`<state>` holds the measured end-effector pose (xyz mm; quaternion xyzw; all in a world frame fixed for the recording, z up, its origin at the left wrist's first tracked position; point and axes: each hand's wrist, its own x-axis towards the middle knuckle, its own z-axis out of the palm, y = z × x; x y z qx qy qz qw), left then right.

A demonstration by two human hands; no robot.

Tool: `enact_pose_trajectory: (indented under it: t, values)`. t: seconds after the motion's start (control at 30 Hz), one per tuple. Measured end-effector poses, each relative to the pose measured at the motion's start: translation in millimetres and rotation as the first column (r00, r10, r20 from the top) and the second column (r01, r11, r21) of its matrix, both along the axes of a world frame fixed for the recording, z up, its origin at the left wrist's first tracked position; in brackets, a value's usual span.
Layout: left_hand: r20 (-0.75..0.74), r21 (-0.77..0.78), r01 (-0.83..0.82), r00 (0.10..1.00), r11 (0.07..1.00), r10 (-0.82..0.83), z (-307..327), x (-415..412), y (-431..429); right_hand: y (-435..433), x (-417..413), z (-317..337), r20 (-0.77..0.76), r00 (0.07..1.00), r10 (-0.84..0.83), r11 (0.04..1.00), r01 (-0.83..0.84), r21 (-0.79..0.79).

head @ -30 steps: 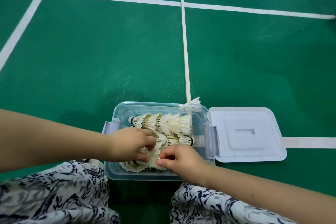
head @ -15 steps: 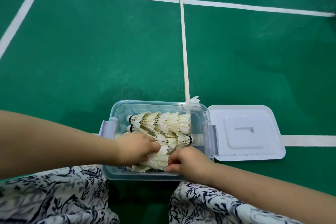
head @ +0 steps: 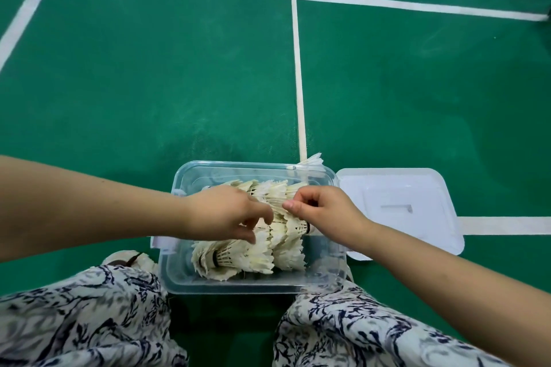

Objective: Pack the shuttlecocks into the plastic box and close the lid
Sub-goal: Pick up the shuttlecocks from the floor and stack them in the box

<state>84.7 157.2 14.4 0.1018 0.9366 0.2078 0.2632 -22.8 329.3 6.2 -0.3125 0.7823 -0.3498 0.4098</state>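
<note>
Most shuttlecocks (head: pixel 256 256) are stacked in the box (head: pixel 253 284). Our right hand (head: pixel 323 208) pinches feathers there; left hand (head: pixel 226 214) curls over them, grip unclear. Stray shuttlecock (head: pixel 313 159) behind box, second stray (head: pixel 135 259) at its left. Lid (head: pixel 417 188) off, just right.

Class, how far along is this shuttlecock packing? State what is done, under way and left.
Done: many white feather shuttlecocks lie in the clear plastic box. Under way: left hand and right hand grip one row. Left: a shuttlecock behind the box, another by the knee, flat white lid off.
</note>
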Motion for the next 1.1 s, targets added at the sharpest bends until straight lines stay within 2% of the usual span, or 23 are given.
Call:
enact_pose_trajectory:
  t: [0.33,0.43,0.57,0.7,0.93,1.1]
  values:
    - [-0.262,0.107,-0.163,0.947,0.981,0.186,12,-56,-4,-8,-51,-4,-0.264,0.948,-0.181,0.982,0.161,-0.095]
    - [-0.282,0.123,-0.214,0.929,0.969,0.241,10,-73,-9,-9,-75,-16,-0.311,0.931,-0.189,0.980,0.200,0.002]
    - [-0.265,0.135,-0.287,0.912,0.948,0.314,1,-88,-17,-8,-102,-42,-0.332,0.942,-0.058,0.957,0.147,0.250]
    - [-0.244,0.127,-0.333,0.903,0.934,0.354,-9,-91,-24,-13,-114,-57,-0.332,0.941,0.072,0.906,0.078,0.415]
    - [-0.236,0.138,-0.349,0.897,0.927,0.373,-11,-88,-25,-28,-118,-77,-0.266,0.964,0.006,0.855,0.133,0.501]
    - [-0.231,0.130,-0.382,0.886,0.915,0.402,-12,-77,-35,-32,-112,-84,-0.260,0.964,-0.050,0.865,0.172,0.472]
